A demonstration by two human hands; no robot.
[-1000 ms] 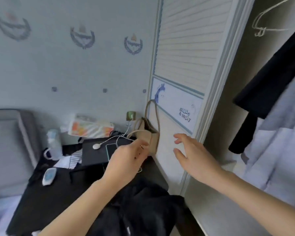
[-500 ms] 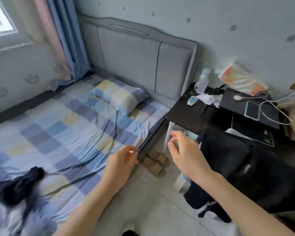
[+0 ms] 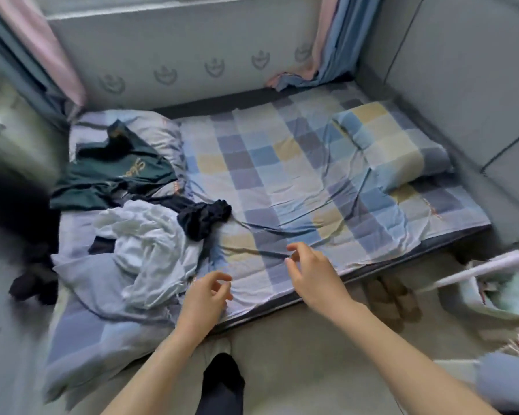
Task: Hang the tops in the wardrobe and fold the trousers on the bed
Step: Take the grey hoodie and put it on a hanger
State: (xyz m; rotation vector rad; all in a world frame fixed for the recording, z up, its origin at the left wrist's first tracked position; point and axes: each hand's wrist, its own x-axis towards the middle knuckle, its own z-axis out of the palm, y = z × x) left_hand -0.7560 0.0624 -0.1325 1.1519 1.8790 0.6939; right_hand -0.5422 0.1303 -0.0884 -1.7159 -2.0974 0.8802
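On the bed's blue, yellow and lilac checked sheet point(image 3: 282, 163) lie a dark green top point(image 3: 111, 172), a white garment point(image 3: 150, 244), a navy bundle point(image 3: 204, 218) and a matching checked pillow point(image 3: 393, 145), pink-and-blue curtains point(image 3: 327, 40) far right.

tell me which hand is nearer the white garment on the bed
Left. The left hand hovers just right of the white garment, close to its edge. The right hand is farther right, over the checked sheet. Both hold nothing.

Both forearms bare, no sleeves, no rings or watch; dark trouser leg point(image 3: 221, 384) visible below, between arms.
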